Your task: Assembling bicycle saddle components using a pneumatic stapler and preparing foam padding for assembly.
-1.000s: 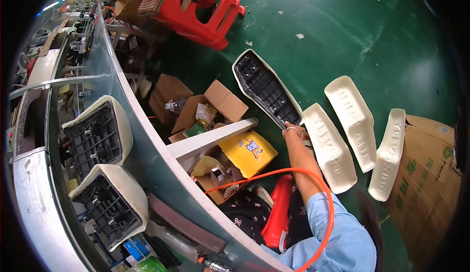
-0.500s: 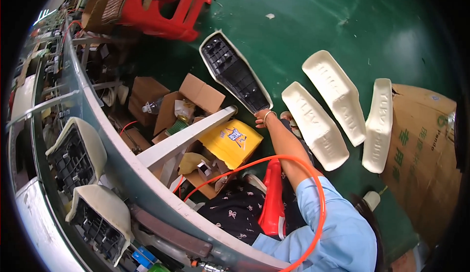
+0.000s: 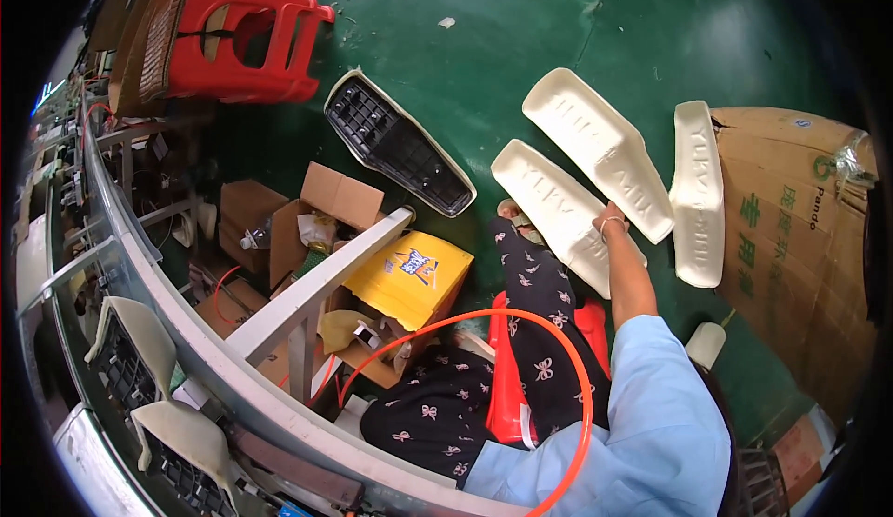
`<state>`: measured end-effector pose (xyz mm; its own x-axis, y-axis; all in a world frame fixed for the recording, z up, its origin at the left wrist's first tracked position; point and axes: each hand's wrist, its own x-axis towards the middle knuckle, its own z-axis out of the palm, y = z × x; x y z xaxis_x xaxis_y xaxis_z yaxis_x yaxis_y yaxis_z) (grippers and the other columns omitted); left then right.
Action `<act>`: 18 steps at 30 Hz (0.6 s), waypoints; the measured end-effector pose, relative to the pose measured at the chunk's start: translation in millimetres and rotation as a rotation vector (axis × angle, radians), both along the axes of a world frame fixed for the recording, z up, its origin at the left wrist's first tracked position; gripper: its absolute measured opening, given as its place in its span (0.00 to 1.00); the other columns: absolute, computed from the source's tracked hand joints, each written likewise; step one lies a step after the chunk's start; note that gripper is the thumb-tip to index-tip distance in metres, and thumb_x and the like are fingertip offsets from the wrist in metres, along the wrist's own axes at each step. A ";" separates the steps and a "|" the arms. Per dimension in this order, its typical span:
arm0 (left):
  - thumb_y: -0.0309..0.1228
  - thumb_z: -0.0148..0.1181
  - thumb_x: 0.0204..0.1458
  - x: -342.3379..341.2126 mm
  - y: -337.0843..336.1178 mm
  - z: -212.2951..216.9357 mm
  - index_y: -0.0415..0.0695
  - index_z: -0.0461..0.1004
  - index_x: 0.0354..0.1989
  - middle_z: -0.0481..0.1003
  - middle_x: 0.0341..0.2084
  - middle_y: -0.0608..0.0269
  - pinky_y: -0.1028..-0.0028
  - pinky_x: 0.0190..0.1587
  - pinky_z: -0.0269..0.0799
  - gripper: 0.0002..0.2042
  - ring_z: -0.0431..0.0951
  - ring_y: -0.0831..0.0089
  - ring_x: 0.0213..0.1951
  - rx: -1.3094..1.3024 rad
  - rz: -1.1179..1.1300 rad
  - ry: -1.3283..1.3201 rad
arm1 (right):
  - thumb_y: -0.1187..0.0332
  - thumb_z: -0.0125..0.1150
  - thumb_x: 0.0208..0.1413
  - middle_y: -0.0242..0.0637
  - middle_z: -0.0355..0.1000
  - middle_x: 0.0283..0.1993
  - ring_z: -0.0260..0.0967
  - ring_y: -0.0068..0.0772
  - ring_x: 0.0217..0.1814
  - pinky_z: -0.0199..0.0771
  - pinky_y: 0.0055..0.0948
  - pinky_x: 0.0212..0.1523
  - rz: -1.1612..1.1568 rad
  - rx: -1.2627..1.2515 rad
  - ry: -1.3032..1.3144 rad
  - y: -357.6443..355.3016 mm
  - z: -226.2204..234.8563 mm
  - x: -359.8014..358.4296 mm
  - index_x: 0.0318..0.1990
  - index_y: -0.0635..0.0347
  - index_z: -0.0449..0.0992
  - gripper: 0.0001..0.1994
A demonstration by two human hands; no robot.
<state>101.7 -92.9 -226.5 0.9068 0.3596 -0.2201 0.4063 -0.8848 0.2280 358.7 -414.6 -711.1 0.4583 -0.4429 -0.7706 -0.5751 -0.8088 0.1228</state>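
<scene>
My right hand point(image 3: 611, 216) reaches forward to the edge of a cream foam seat pad point(image 3: 544, 196) on the floor. Its fingers are closed at that pad's right side and partly hidden. Just beyond lies a second cream pad point(image 3: 595, 131), and a third pad point(image 3: 698, 191) is farther right; molded marks show on their faces. Forward left, a seat with a black ribbed base point(image 3: 395, 145) lies base up, its pale rim showing, with no hand on it. My left hand is out of view.
A pale metal table leg point(image 3: 316, 289) slants beside a yellow box point(image 3: 409, 280) and open cartons point(image 3: 339, 196). An orange hose point(image 3: 577, 359) loops across my lap. A red stool point(image 3: 246, 47) stands at far left, a large carton point(image 3: 791, 238) at right. More seats point(image 3: 139, 345) sit on the bench.
My right hand has let go of the near end of the black-based seat and moved right to the nearest cream pad. The view has shifted, so everything sits farther left.
</scene>
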 end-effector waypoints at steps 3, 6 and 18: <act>0.46 0.59 0.46 5.4 -1.4 -0.9 0.39 0.64 0.48 0.58 0.51 0.43 0.54 0.54 0.52 0.27 0.58 0.49 0.51 0.041 0.006 0.003 | 0.65 0.54 0.51 0.40 0.61 0.58 0.55 0.39 0.62 0.56 0.43 0.59 0.046 0.010 -0.003 16.7 3.3 -15.1 0.53 0.54 0.66 0.20; 0.45 0.60 0.47 9.0 -3.0 -0.4 0.38 0.64 0.48 0.58 0.51 0.43 0.54 0.55 0.52 0.27 0.58 0.50 0.52 0.066 0.017 -0.008 | 0.65 0.53 0.53 0.42 0.62 0.56 0.57 0.41 0.60 0.57 0.43 0.57 0.149 -0.002 0.050 21.9 7.3 -17.7 0.51 0.51 0.69 0.16; 0.43 0.60 0.47 -7.5 -29.3 24.2 0.37 0.62 0.50 0.56 0.52 0.44 0.55 0.57 0.51 0.27 0.57 0.51 0.54 -0.025 -0.021 -0.182 | 0.58 0.49 0.56 0.53 0.72 0.33 0.70 0.56 0.37 0.68 0.46 0.38 0.045 0.137 -0.758 -64.8 161.4 -36.0 0.50 0.52 0.69 0.16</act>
